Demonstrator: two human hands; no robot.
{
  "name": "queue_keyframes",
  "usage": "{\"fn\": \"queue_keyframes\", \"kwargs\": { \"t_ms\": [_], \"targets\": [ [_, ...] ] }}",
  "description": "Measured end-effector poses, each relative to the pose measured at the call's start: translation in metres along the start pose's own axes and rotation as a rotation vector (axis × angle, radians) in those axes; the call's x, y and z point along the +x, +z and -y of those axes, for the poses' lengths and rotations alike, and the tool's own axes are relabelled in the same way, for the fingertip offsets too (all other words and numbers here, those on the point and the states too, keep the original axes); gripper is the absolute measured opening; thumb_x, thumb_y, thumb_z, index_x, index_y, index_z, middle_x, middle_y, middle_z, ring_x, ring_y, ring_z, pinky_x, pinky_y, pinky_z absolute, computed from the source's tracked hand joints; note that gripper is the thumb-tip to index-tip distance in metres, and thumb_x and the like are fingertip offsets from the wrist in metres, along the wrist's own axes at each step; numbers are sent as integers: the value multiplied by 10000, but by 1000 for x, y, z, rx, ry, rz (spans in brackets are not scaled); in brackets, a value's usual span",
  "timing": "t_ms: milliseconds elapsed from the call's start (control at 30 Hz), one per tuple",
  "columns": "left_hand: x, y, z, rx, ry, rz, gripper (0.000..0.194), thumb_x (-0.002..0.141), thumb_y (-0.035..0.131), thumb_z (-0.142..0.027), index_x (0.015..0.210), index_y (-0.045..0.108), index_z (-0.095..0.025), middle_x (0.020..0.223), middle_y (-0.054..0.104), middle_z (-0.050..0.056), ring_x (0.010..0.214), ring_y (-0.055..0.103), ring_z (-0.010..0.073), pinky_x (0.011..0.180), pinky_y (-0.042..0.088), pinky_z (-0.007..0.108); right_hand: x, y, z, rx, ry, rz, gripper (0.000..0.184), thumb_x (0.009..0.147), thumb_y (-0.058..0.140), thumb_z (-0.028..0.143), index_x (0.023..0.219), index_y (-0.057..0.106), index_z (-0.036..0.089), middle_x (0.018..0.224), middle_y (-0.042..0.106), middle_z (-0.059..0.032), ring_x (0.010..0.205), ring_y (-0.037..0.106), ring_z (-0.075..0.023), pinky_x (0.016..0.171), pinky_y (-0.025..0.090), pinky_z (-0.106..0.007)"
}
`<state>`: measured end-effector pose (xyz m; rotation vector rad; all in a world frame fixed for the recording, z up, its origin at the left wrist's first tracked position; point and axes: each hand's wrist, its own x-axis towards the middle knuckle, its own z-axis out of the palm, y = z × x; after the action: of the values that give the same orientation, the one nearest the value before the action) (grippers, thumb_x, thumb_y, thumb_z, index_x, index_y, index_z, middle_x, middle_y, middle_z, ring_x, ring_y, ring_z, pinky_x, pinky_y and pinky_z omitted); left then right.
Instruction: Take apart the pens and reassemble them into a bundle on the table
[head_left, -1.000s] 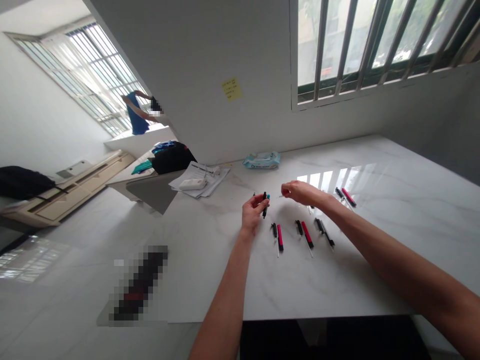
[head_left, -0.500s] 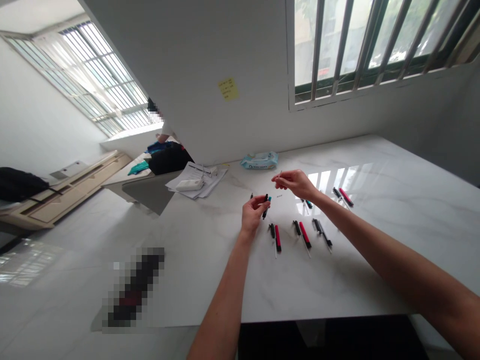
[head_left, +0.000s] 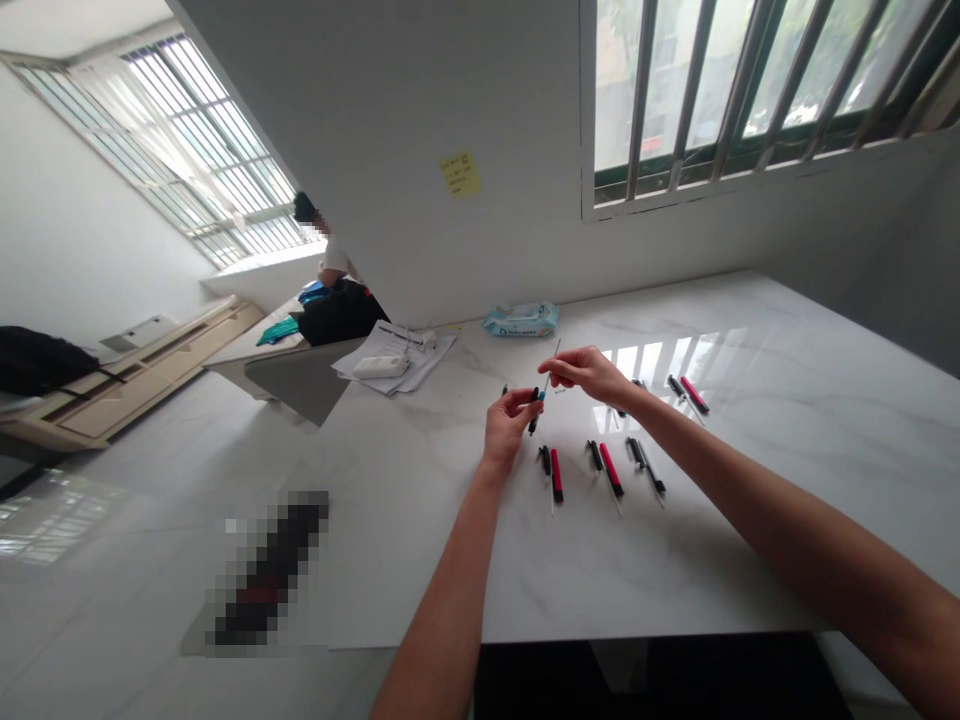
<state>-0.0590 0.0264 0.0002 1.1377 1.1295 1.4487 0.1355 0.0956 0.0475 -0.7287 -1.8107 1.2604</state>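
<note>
The left hand (head_left: 512, 425) pinched a black pen part (head_left: 534, 424) together with a teal pen part (head_left: 541, 397) between thumb and fingers, over the counter (head_left: 600, 580). To its right, the right hand (head_left: 583, 372) had its fingertips pressed together on a thin pen refill (head_left: 556, 350). The refill slanted upward, its lower end at the teal part; whether it had entered could not be told. Just below the right hand's fingers lay a tiny spring-like piece (head_left: 560, 390), too small to make out clearly.

Nearer the wearer than the hands were three sets of pen pieces: a red pen barrel (head_left: 556, 475) below the left hand's fingertips, a second red barrel (head_left: 611, 468) to its right, then a dark barrel (head_left: 655, 475), each beside a black clipped piece and a pale refill. Beyond the right forearm lay a third red barrel (head_left: 694, 395). A wipes packet (head_left: 521, 320) sat beyond both hands, and papers (head_left: 420, 365) spread farther left.
</note>
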Motion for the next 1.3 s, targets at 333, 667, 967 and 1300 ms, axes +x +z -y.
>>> {"fn": "queue_keyframes", "kwargs": {
  "t_ms": [333, 667, 967, 1300],
  "targets": [
    [-1, 0, -9, -231, -48, -54, 411, 610, 961, -313, 953, 765, -200, 999, 763, 36, 825, 701, 145, 821, 539, 294, -7, -7, -43, -939, -61, 147, 392, 1017, 612, 264, 1396, 672, 186, 1365, 695, -166, 1191, 646, -304, 1016, 485, -408],
    [-3, 2, -13, -227, -58, -68, 396, 622, 946, -304, 950, 755, -191, 995, 760, 38, 804, 685, 132, 839, 533, 300, -9, -5, -50, -1052, -112, 155, 340, 971, 658, 215, 1301, 733, 177, 1248, 744, -144, 1132, 640, -306, 1002, 484, -404],
    [-3, 0, -12, -199, -46, -73, 399, 630, 941, -325, 959, 755, -196, 1003, 756, 41, 801, 678, 133, 828, 527, 295, -9, -11, -45, -1009, -103, 155, 210, 918, 731, 213, 1121, 784, 198, 1137, 760, -127, 1067, 658, -301, 943, 496, -388],
    [-2, 0, -8, -138, -14, -79, 377, 627, 939, -319, 938, 767, -192, 962, 758, 42, 777, 675, 139, 789, 518, 293, -8, -5, -40, -932, 0, 190, 150, 924, 634, 138, 916, 779, 176, 940, 780, -114, 873, 705, -235, 768, 494, -304]
  ]
}}
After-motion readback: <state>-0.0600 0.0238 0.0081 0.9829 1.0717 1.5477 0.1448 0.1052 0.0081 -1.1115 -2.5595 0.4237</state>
